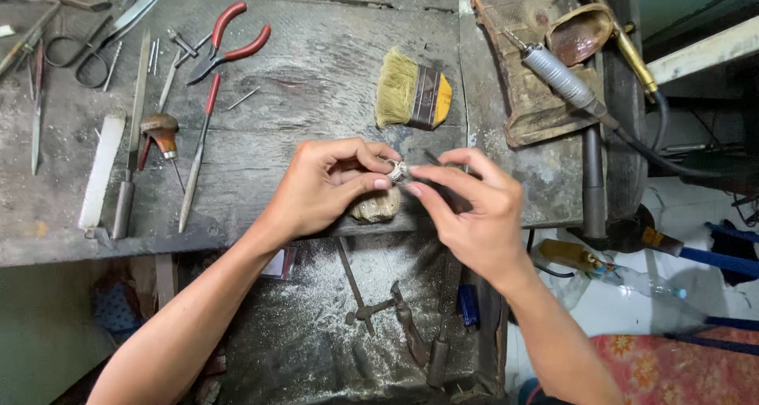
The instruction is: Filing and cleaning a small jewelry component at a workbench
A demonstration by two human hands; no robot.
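Both forearms converge on the silver ring (pixel 397 169): left hand (pixel 328 185) pinches it, while right hand (pixel 473 212), just right of it, grips a thin tool (pixel 432 158) angled toward it.

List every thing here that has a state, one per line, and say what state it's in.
Left hand: fingers pinched on silver ring.
Right hand: fingers hold a thin dark tool at the ring.
Red-handled pliers: lying on the bench, handles spread.
Brush: lying flat.
Rotary handpiece: resting, unheld.
Scissors: lying flat.
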